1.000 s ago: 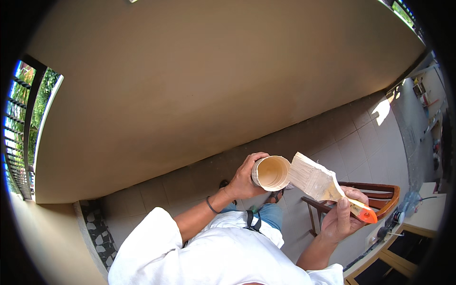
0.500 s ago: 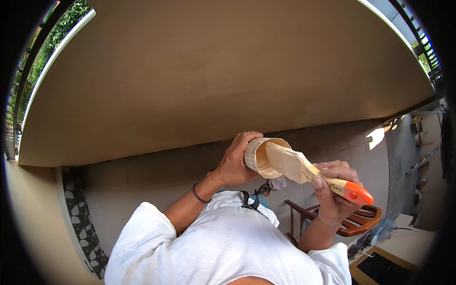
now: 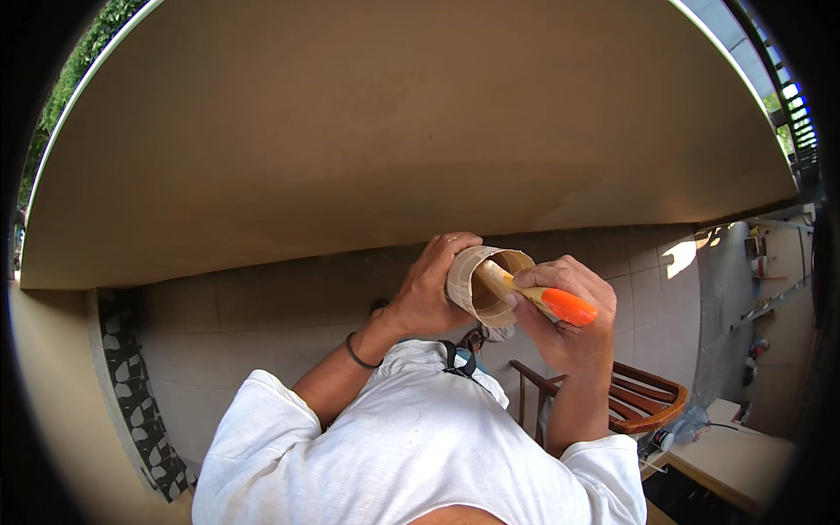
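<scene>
While the L hand point(image 3: 436, 284) grips a pale cylindrical cup point(image 3: 461, 282) round its outer side, the R hand point(image 3: 579, 337) holds a brush point(image 3: 569, 306) by its handle, fingers and thumb closed on the yellowish part, orange end pointing to the R. The brush's lower part is inside the cup, w/ bristles hidden; whether they touch the bottom can't be told. Cup is tilted, mouth facing up & R, just beside the R fingers. Dark band point(image 3: 352, 350) circles the L wrist; white shirt point(image 3: 376, 455) fills lower centre. Beyond the hands, a brown wall point(image 3: 402, 131) spans most of the upper view, w/ tiled floor point(image 3: 262, 306) btwn wall & wearer. Slatted wooden chair point(image 3: 643, 398) stands at lower R, near the R forearm
</scene>
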Available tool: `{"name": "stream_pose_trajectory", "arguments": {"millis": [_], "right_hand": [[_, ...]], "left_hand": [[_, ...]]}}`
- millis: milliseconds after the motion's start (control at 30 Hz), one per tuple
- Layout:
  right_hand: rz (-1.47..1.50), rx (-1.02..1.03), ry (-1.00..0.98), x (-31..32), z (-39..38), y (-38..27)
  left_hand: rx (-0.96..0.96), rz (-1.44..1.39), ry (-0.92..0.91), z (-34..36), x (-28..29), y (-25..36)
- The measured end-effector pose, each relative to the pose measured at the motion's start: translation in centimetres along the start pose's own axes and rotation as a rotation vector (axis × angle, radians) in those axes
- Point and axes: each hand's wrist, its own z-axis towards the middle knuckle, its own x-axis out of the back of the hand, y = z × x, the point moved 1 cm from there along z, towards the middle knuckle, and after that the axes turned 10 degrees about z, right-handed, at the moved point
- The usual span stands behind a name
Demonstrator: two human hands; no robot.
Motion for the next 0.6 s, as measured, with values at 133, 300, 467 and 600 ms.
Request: {"name": "stream_pose_trajectory", "arguments": {"millis": [133,300,467,600], "right_hand": [[-0.030,-0.026,-0.071,-0.6,0.0,0.4],[0.015,-0.080,-0.112,-2.0,-0.4,0.8],[-0.026,-0.070,-0.144,-5.1,-2.0,2.5],[-0.005,-0.084,-0.100,-5.1,-2.1,1.9]], "left_hand": [[-0.034,-0.013,0.004,-0.1,0.5,-0.1],[-0.046,-0.008,0.009,-0.8,0.9,-0.8],[-0.048,-0.037,0.021,-2.7,0.3,-3.3],[-0.054,-0.039,0.041,-3.3,0.7,-3.7]]}}
